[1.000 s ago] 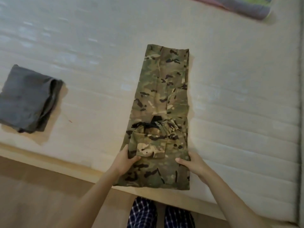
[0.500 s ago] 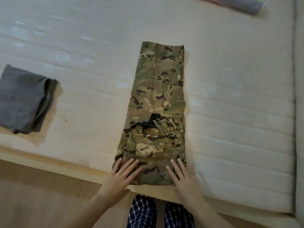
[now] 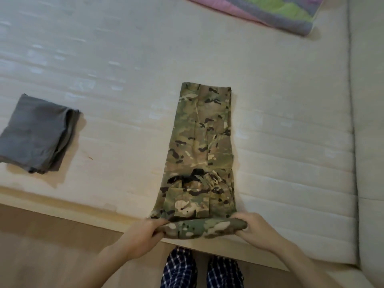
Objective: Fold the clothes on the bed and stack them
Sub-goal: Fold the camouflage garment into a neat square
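Camouflage trousers [image 3: 202, 146] lie lengthwise on the pale mattress [image 3: 291, 163], folded into a long narrow strip with a cargo pocket near the front. The near end of the strip is lifted and curled over at the mattress edge. My left hand [image 3: 143, 235] grips the left corner of that lifted end, and my right hand [image 3: 255, 230] grips the right corner. A folded grey garment [image 3: 37, 134] sits on the mattress far to the left, apart from the trousers.
A pink, green and grey quilt [image 3: 270, 11] lies at the far right of the bed. A pale cushioned edge [image 3: 369, 142] runs along the right side. Wooden floor [image 3: 41, 246] and my checked trouser legs [image 3: 201, 269] show below the mattress edge.
My hands went from pressing flat on the near end of the trousers to gripping its two corners and lifting it off the mattress. The view shifted so the trousers sit lower in frame.
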